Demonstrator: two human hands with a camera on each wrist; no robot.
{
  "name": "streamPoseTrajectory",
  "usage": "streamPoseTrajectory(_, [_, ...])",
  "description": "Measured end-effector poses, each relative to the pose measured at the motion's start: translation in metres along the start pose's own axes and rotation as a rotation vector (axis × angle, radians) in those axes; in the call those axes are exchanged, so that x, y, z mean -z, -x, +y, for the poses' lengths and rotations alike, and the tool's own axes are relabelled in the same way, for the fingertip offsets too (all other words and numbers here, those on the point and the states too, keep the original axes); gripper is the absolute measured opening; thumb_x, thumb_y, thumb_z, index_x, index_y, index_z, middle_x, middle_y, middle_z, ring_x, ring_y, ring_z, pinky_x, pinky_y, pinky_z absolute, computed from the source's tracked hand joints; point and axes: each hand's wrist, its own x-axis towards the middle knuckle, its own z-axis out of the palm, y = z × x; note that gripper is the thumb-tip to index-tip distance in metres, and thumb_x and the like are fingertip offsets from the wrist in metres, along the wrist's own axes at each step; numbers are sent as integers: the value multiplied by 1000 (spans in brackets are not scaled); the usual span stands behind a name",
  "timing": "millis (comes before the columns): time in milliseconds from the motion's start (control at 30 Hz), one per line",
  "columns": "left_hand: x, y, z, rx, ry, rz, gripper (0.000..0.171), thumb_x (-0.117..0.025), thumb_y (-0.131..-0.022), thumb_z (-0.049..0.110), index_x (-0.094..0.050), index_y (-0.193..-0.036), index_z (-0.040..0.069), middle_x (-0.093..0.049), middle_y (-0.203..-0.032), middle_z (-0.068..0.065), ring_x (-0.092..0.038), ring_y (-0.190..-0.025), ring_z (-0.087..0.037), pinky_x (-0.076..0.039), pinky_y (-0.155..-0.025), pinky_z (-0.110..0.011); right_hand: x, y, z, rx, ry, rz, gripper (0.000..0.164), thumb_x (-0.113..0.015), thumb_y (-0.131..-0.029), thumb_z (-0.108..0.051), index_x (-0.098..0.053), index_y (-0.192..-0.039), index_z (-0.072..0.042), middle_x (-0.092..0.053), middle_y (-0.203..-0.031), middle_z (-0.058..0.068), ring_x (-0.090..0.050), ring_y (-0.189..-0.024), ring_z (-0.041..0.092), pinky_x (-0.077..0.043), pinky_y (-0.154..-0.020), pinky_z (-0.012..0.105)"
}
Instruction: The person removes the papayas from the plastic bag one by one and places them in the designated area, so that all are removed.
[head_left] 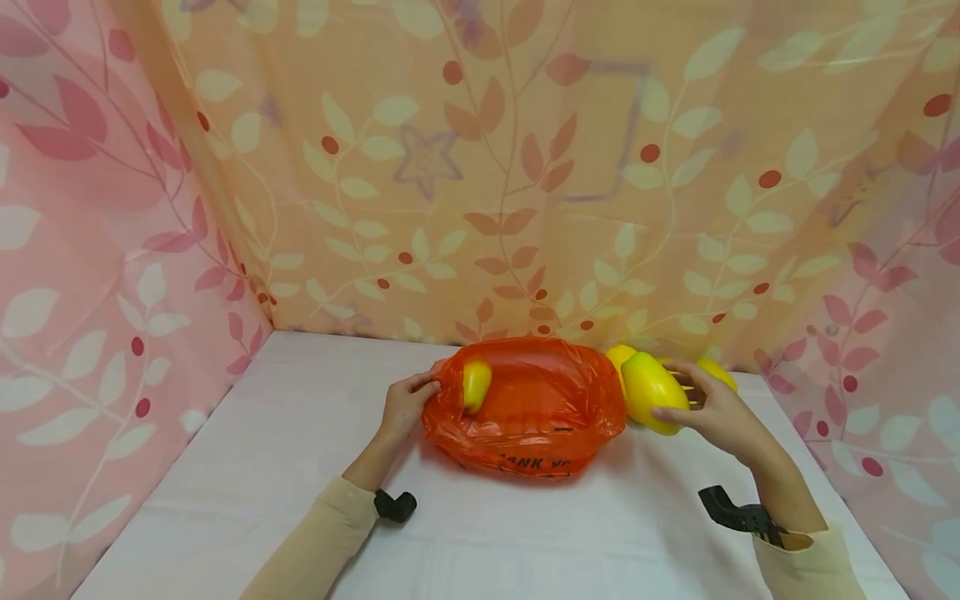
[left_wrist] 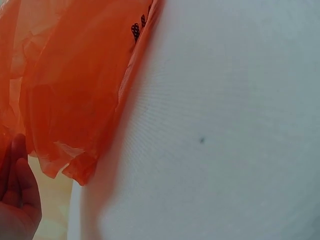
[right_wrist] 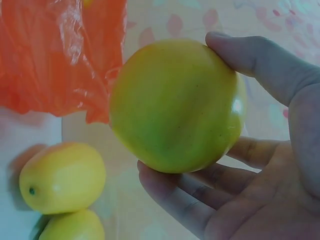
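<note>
An orange-red plastic bag [head_left: 525, 417] with dark lettering lies on its side, its mouth facing up and forward. One yellow fruit [head_left: 476, 385] shows inside the bag, near its left end. My left hand [head_left: 405, 406] pinches the left edge of the bag; in the left wrist view, its fingers [left_wrist: 27, 182] lie against the orange plastic. In my right hand [head_left: 716, 417] is a yellow mango [head_left: 652, 393] with a greenish tip, held off the table just right of the bag. The right wrist view shows thumb and fingers around the mango [right_wrist: 177, 105].
More yellow fruits, one at the far right [head_left: 717, 375] and another close behind the bag [head_left: 619, 357], are partly hidden by the held mango and hand. A white-covered table [head_left: 247, 467] extends toward me. Patterned cloth [head_left: 510, 183] hangs behind and at both sides.
</note>
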Motion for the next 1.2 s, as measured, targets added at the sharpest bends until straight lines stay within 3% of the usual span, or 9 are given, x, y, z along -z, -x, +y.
streamPoseTrajectory(367, [1, 0, 0, -104, -30, 15, 42, -72, -87, 14, -64, -127, 4, -60, -134, -19, -53, -130, -32, -48, -106, -43, -4, 15, 20, -105, 12, -57, 77, -71, -87, -34, -35, -144, 3, -45, -137, 32, -58, -108, 37, -60, -83, 45])
streamPoseTrajectory(600, [-1, 4, 2, -84, -45, -19, 52, -74, -86, 18, -60, -134, 6, -56, -140, -17, -51, -131, -33, -46, -107, -44, -13, 24, 36, -170, -30, -125, 77, -72, -87, -33, -36, -143, 4, -44, -138, 33, -59, -106, 30, -60, -82, 40])
streamPoseTrajectory(767, [-3, 5, 0, -106, -44, -15, 47, -72, -87, 14, -61, -132, 4, -60, -135, -18, -57, -124, -33, -50, -102, -45, -19, 30, 48, -202, -37, -171, 78, -73, -85, -33, -36, -144, 3, -48, -136, 31, -60, -102, 26, -60, -81, 36])
streamPoseTrajectory(1000, [-4, 5, 1, -122, -40, 2, 41, -69, -89, 13, -63, -128, 1, -60, -133, -20, -56, -125, -34, -50, -102, -45, -25, 30, 61, -259, -11, -215, 79, -74, -84, -35, -37, -143, 3, -51, -134, 29, -58, -102, 25, -58, -86, 44])
streamPoseTrajectory(1200, [-5, 6, 2, -126, -118, -17, 47, -69, -90, 15, -59, -134, 4, -58, -138, -19, -52, -131, -35, -46, -107, -47, -30, 28, 68, -315, 15, -236, 81, -75, -83, -38, -38, -143, 2, -50, -134, 30, -58, -102, 25, -57, -87, 48])
